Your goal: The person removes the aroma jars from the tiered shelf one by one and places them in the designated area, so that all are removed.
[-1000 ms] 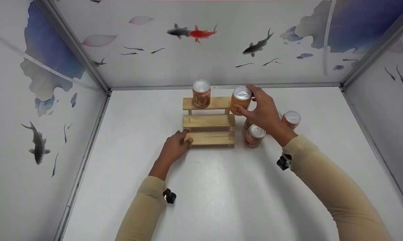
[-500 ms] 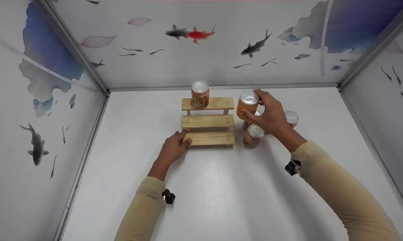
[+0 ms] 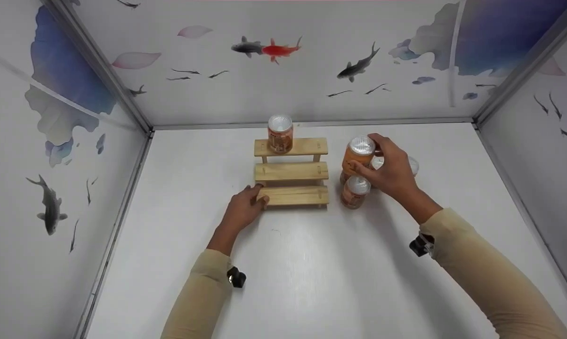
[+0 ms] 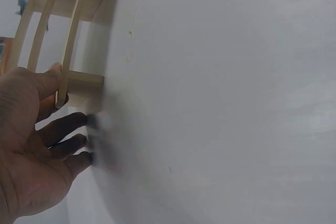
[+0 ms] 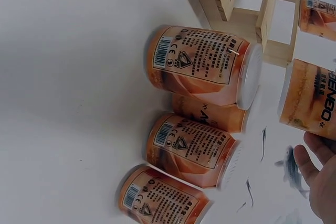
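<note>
A three-step wooden display stand rests on the white table, one orange can upright on the left of its top step. My left hand grips the left end of the lowest step. In the left wrist view thumb and index finger pinch the board; the other fingers of that hand hang free. My right hand holds an orange can with a silvery lid, raised to the right of the stand. The right wrist view shows this can above the standing ones.
Several matching cans stand close together right of the stand, the front one nearest me and another partly behind my right hand. White panels printed with fish surround the table at the back and sides.
My right hand has carried the can from beside the top step's right end rightward and toward me, over the standing cans. My left hand and the stand stay in place.
</note>
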The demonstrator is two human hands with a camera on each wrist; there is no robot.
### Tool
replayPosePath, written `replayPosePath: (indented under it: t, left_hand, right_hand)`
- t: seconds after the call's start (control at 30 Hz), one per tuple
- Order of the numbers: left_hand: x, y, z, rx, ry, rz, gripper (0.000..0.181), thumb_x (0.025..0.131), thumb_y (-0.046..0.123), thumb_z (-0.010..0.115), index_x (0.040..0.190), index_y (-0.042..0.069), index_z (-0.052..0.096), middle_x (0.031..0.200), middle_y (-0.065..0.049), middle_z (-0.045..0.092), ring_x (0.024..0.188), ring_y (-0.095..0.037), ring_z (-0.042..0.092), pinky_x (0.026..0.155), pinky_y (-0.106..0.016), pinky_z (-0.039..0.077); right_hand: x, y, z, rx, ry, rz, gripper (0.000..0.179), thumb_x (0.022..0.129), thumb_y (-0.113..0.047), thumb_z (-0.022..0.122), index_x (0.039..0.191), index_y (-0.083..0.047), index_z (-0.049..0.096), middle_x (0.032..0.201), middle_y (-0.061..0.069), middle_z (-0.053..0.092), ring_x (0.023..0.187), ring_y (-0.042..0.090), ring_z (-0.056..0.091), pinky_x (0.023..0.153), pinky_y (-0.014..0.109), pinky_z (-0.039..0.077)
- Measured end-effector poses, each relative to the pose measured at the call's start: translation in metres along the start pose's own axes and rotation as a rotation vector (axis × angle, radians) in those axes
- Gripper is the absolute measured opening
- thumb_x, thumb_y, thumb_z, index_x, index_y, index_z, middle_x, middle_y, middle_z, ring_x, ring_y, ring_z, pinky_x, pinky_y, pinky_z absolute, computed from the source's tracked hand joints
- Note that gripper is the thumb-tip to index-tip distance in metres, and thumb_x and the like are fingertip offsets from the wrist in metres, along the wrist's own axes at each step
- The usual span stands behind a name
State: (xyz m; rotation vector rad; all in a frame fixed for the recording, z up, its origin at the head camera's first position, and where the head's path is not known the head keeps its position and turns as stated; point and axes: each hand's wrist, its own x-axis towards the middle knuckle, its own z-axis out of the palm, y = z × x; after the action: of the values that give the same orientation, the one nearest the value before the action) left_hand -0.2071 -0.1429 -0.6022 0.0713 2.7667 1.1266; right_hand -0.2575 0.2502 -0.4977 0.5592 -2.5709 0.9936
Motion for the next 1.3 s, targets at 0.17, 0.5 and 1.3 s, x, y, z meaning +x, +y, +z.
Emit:
replayPosePath:
  t: [0.17, 0.5, 1.3]
  left_hand:
    - [0.0, 0.0, -0.001, -0.019, -0.006, -0.001, 0.059, 0.113, 0.041, 0.064, 0.163, 0.01, 0.056, 0.164, -0.028, 0.054, 0.16, -0.047, 0.045, 0.13, -0.062, 0.039]
    - [0.01, -0.022, 0.008, -0.045, 0.016, 0.047, 0.065, 0.112, 0.052, 0.062, 0.161, 0.01, 0.058, 0.161, -0.028, 0.057, 0.158, -0.051, 0.047, 0.127, -0.066, 0.042]
    - [-0.001, -0.003, -0.001, -0.026, 0.013, 0.022, 0.064, 0.113, 0.048, 0.06, 0.162, 0.008, 0.056, 0.164, -0.03, 0.054, 0.159, -0.051, 0.045, 0.13, -0.065, 0.038]
  right_hand:
    - [-0.006, 0.003, -0.005, -0.01, 0.008, 0.016, 0.074, 0.092, -0.021, 0.094, 0.149, 0.006, 0.056, 0.134, 0.023, 0.071, 0.12, 0.039, 0.074, 0.097, 0.054, 0.064]
    - [-0.017, 0.009, -0.009, -0.013, -0.002, 0.049, 0.074, 0.092, -0.021, 0.094, 0.149, 0.005, 0.055, 0.134, 0.023, 0.07, 0.119, 0.041, 0.074, 0.097, 0.055, 0.064]
    - [-0.046, 0.027, -0.024, -0.035, 0.046, 0.072, 0.074, 0.089, -0.02, 0.096, 0.147, 0.005, 0.058, 0.132, 0.022, 0.071, 0.118, 0.039, 0.076, 0.093, 0.016, 0.058]
